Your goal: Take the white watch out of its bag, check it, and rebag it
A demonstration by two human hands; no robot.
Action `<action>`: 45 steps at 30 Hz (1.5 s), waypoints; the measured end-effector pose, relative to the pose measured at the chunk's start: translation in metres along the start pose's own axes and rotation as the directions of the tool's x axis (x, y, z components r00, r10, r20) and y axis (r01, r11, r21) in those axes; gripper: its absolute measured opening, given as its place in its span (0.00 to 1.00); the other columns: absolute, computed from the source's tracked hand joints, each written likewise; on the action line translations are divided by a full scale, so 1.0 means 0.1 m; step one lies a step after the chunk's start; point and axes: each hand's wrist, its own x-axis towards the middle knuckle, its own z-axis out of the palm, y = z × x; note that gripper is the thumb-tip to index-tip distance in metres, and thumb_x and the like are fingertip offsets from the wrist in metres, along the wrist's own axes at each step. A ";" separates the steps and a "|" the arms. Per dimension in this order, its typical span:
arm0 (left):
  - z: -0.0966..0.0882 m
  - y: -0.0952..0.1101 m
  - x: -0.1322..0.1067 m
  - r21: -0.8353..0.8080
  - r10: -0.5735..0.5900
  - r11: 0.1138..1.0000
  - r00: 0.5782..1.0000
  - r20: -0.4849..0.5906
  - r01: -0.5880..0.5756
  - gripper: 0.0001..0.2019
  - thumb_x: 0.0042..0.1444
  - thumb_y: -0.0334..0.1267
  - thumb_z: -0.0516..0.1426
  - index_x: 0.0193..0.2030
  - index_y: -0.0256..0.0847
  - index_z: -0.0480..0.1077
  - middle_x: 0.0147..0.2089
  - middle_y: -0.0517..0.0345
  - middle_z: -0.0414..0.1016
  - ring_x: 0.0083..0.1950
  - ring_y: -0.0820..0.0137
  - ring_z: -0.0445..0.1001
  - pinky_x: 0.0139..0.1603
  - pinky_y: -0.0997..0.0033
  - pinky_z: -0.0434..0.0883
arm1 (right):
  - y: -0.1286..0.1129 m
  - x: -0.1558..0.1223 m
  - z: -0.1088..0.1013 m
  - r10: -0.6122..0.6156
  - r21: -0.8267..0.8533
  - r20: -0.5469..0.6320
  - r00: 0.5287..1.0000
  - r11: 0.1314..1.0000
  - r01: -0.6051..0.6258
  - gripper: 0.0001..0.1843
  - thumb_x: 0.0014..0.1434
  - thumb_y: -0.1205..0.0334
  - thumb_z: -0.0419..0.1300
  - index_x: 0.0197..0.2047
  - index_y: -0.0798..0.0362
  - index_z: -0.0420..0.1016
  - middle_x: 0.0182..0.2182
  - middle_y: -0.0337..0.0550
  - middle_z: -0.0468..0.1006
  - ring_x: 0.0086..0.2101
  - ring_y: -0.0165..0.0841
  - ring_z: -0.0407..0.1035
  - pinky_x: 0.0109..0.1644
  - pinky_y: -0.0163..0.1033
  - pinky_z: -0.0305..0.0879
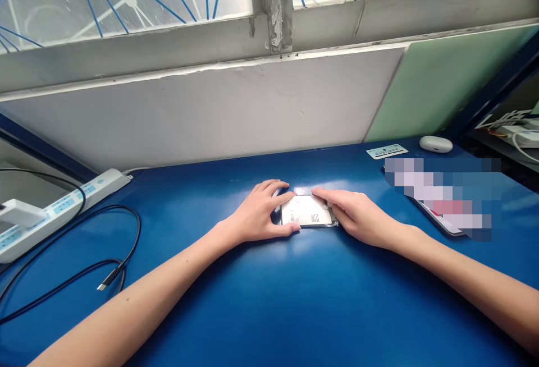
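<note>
A small flat white packet (306,211) with printed labels, in a clear bag, lies on the blue table (269,299). My left hand (261,212) rests on its left edge, fingers curled over the top and thumb along the bottom. My right hand (357,214) lies flat on the packet's right edge, fingers stretched toward the top corner. Both hands press on the packet from either side.
A white power strip (63,207) sits at the left edge with a plug in it. A black cable (109,277) loops across the left of the table. At the back right lie a white label card (386,151), a white earbud case (435,143) and a blurred flat object (442,198).
</note>
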 end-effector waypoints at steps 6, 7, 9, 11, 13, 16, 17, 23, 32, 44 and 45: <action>0.03 0.02 0.01 0.008 -0.029 1.000 0.998 -0.051 0.030 0.30 0.54 0.51 0.61 0.59 0.34 0.68 0.64 0.39 0.69 0.67 0.49 0.64 0.68 0.48 0.62 | 0.08 -0.01 0.06 -0.036 -0.039 -0.066 0.997 0.999 0.033 0.20 0.66 0.70 0.50 0.57 0.55 0.75 0.58 0.54 0.77 0.56 0.43 0.72 0.60 0.51 0.71; 0.04 0.02 0.01 0.004 -0.043 0.999 0.997 -0.064 0.043 0.29 0.54 0.50 0.61 0.58 0.34 0.68 0.63 0.39 0.70 0.66 0.49 0.65 0.68 0.48 0.62 | 0.09 -0.01 0.05 -0.043 -0.084 -0.089 0.995 0.996 0.036 0.18 0.66 0.69 0.51 0.55 0.55 0.77 0.58 0.55 0.77 0.56 0.45 0.72 0.59 0.53 0.71; 0.04 0.03 0.00 -0.004 -0.058 0.998 0.995 -0.085 0.058 0.27 0.54 0.48 0.60 0.57 0.34 0.68 0.62 0.39 0.71 0.65 0.50 0.67 0.67 0.48 0.63 | 0.11 0.00 0.03 -0.055 -0.170 -0.140 0.989 0.985 0.031 0.14 0.65 0.66 0.55 0.48 0.55 0.80 0.56 0.57 0.77 0.56 0.49 0.71 0.58 0.56 0.71; 0.04 0.03 -0.01 -0.012 -0.063 0.998 0.994 -0.089 0.062 0.26 0.54 0.47 0.60 0.57 0.34 0.67 0.62 0.38 0.70 0.65 0.49 0.67 0.66 0.48 0.65 | 0.11 0.01 -0.01 -0.070 -0.208 -0.169 0.983 0.978 0.034 0.11 0.65 0.65 0.57 0.42 0.55 0.82 0.53 0.56 0.80 0.55 0.50 0.72 0.57 0.56 0.71; 0.03 0.04 -0.02 -0.019 -0.073 0.997 0.993 -0.088 0.072 0.26 0.54 0.46 0.60 0.56 0.35 0.67 0.65 0.36 0.66 0.66 0.47 0.65 0.65 0.47 0.65 | 0.10 0.02 -0.04 -0.085 -0.176 -0.136 0.987 0.983 0.060 0.11 0.65 0.66 0.57 0.41 0.54 0.82 0.46 0.53 0.83 0.49 0.46 0.74 0.53 0.52 0.73; 0.01 0.03 -0.04 -0.035 -0.063 0.998 0.994 -0.085 0.060 0.26 0.53 0.45 0.60 0.57 0.34 0.65 0.69 0.31 0.58 0.71 0.45 0.59 0.66 0.46 0.64 | 0.07 0.02 -0.06 -0.088 -0.090 -0.042 0.995 0.992 0.084 0.12 0.66 0.66 0.55 0.47 0.52 0.80 0.38 0.49 0.84 0.39 0.40 0.76 0.44 0.46 0.75; 0.00 0.03 -0.04 -0.042 -0.047 0.998 0.996 -0.082 0.044 0.26 0.54 0.45 0.59 0.57 0.34 0.65 0.70 0.31 0.56 0.71 0.45 0.57 0.66 0.46 0.64 | 0.07 0.02 -0.06 -0.085 -0.078 -0.036 0.996 0.994 0.082 0.13 0.66 0.65 0.55 0.48 0.53 0.80 0.37 0.48 0.83 0.38 0.40 0.76 0.41 0.45 0.74; 0.04 0.06 -0.02 -0.052 -0.009 0.999 1.000 -0.002 0.009 0.28 0.59 0.47 0.57 0.64 0.37 0.62 0.67 0.38 0.65 0.71 0.48 0.59 0.69 0.44 0.59 | 0.06 0.01 -0.03 -0.087 -0.048 -0.095 0.992 0.995 0.083 0.15 0.64 0.62 0.59 0.54 0.52 0.77 0.38 0.48 0.84 0.37 0.40 0.77 0.41 0.44 0.73; 0.11 0.18 0.01 -0.025 -0.100 0.995 0.994 0.038 0.101 0.35 0.64 0.59 0.55 0.67 0.33 0.59 0.71 0.37 0.60 0.74 0.48 0.53 0.73 0.47 0.54 | 0.05 0.03 0.00 -0.110 -0.133 -0.107 0.988 0.987 0.095 0.08 0.63 0.59 0.63 0.44 0.52 0.79 0.34 0.47 0.84 0.35 0.41 0.76 0.44 0.48 0.71; 0.12 0.21 -0.01 -0.043 -0.054 0.998 0.998 -0.011 0.053 0.27 0.68 0.55 0.51 0.65 0.37 0.60 0.68 0.40 0.65 0.73 0.52 0.58 0.72 0.47 0.56 | 0.07 0.01 0.05 -0.058 -0.025 -0.125 0.990 0.998 0.055 0.10 0.60 0.59 0.65 0.44 0.50 0.83 0.61 0.54 0.74 0.66 0.53 0.57 0.63 0.64 0.64; 0.13 0.21 -0.01 -0.035 -0.053 0.998 0.998 -0.017 0.052 0.27 0.68 0.55 0.51 0.65 0.38 0.60 0.68 0.41 0.65 0.72 0.52 0.59 0.72 0.46 0.56 | 0.08 0.01 0.05 -0.054 0.000 -0.113 0.992 0.999 0.054 0.10 0.60 0.60 0.65 0.45 0.50 0.83 0.61 0.53 0.73 0.66 0.53 0.57 0.62 0.63 0.65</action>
